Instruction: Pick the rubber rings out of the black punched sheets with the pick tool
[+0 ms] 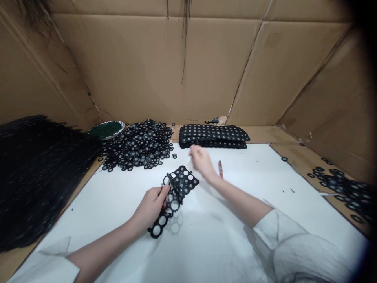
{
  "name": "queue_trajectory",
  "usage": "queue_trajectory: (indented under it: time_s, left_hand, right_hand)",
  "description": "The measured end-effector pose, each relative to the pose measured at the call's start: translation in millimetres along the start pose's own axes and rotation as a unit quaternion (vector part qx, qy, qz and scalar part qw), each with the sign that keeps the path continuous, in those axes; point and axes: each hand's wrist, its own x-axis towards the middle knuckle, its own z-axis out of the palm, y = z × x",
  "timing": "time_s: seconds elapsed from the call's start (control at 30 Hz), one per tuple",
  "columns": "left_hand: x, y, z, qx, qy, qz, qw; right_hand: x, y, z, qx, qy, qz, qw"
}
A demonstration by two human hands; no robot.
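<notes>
Over at the far left there's a big dark heap of thin black strands (44, 184), and next along, a pale-rimmed dish (123, 126) of green bits. Then comes a mound of loose black rings (141, 145), a few strays at its foot on the white surface (112, 200).

In front of me the left hand (153, 202) has its fingers closed on a floppy black ring panel (185, 181), thumb on top, pinching it at the left edge about midway along. One part of the panel spreads up and to the right beyond the fingertips; the rest hangs down just below them.

The right hand (202, 161) is up past the panel, apart from it, fingers curled in and blurred; I can't tell if they pinch anything. Behind it sits a stack of ring mats (215, 133). A reddish pointed tool (220, 169) lies beside that wrist, and more scattered rings (347, 188) lie at the far right.
</notes>
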Motion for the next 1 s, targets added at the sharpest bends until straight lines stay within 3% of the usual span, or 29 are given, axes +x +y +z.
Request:
queue_trajectory:
  time_s: [0.07, 0.1, 0.17, 0.3, 0.53, 0.73, 0.87, 1.0]
  left_hand:
    - [-1.2, 3.7, -8.5, 0.03, -0.035, 0.0, 0.999]
    - [-1.5, 7.2, -13.8, 0.035, -0.057, 0.009, 0.998]
    - [-1.3, 15.8, -26.0, 0.037, -0.11, 0.015, 0.993]
    - [0.5, 29.1, -50.4, 0.013, -0.235, -0.013, 0.972]
    - [6.2, 27.3, -68.8, -0.053, -0.305, -0.011, 0.951]
    - [5.8, 17.6, -56.9, -0.027, -0.342, -0.053, 0.938]
    - [6.3, 12.3, -47.2, -0.131, -0.319, -0.073, 0.936]
    - [6.8, 11.7, -39.1, -0.175, -0.283, -0.081, 0.94]
  right_hand:
    - [9.8, 6.3, -16.4, 0.002, 0.075, 0.016, 0.997]
    - [11.5, 9.2, -20.8, -0.006, 0.079, 0.018, 0.997]
    - [8.0, 13.4, -19.6, -0.032, 0.031, 0.027, 0.999]
    - [-11.3, 12.0, 6.3, -0.057, -0.086, 0.031, 0.994]
    - [-28.3, -1.6, 30.9, -0.078, -0.162, -0.059, 0.982]
    - [-45.2, -7.3, 35.7, -0.086, -0.21, -0.024, 0.974]
    - [-53.9, -14.5, 32.7, -0.079, -0.223, -0.01, 0.972]
    - [-60.3, -15.6, 32.9, -0.044, -0.283, 0.04, 0.957]
